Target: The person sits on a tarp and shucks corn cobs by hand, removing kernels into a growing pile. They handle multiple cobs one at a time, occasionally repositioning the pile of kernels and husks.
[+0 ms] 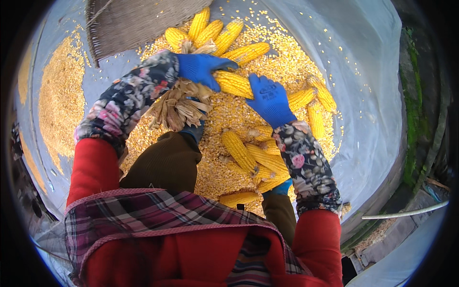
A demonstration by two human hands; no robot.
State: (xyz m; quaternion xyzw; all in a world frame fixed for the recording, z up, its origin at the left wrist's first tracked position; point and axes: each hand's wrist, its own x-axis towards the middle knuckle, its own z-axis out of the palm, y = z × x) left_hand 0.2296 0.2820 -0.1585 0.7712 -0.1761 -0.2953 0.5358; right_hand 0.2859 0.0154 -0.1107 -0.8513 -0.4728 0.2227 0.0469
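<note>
A yellow corn cob [233,84] lies crosswise between my two blue-gloved hands, above loose kernels [226,114]. Around its left end, the thumb and fingers of my left hand [200,68] are curled. My right hand [270,98] grips the other end, its fingertips partly hiding it. Dry corn husks [181,107] hang below my left wrist, over a blue shoe. Beyond my left hand several cobs [211,32] fan out, some with husk at the base. More cobs [317,104] rest right of my right hand, and another heap of cobs [251,154] sits nearer my body.
A woven mat [143,25] covers the far left of the plastic sheet [369,89]. Another spread of kernels [61,97] lies at left. My brown trouser leg [165,161] stands among the kernels. At right are a mossy ledge [412,104] and a pale rod [405,214].
</note>
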